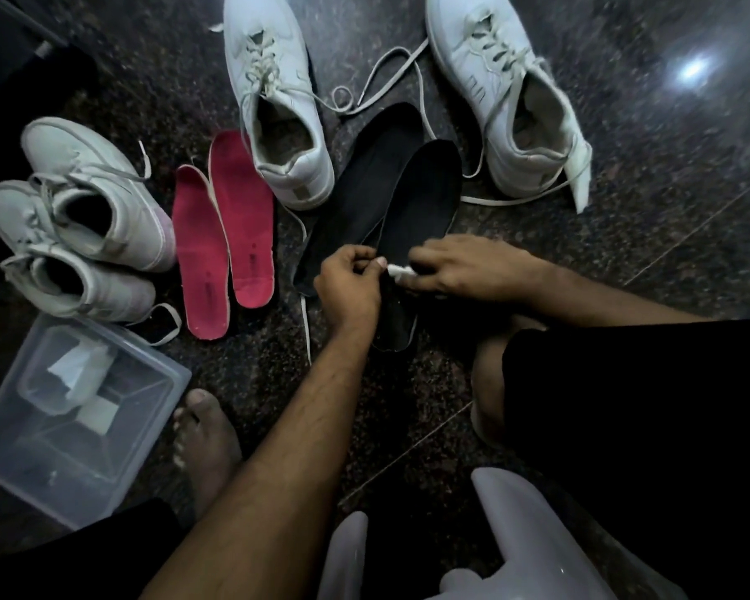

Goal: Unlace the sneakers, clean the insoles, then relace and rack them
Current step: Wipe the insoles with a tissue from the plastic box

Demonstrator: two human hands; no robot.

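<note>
Glossy speckled stone floor (624, 218), matt black insoles (412, 197), clear plastic box (157, 409).

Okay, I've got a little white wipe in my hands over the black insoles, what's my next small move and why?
Probably press the white wipe onto the nearer black insole and stroke along it. Both hands, left hand and right hand, pinch the wipe just above that insole's heel end, and the pink insoles lie set aside.
</note>
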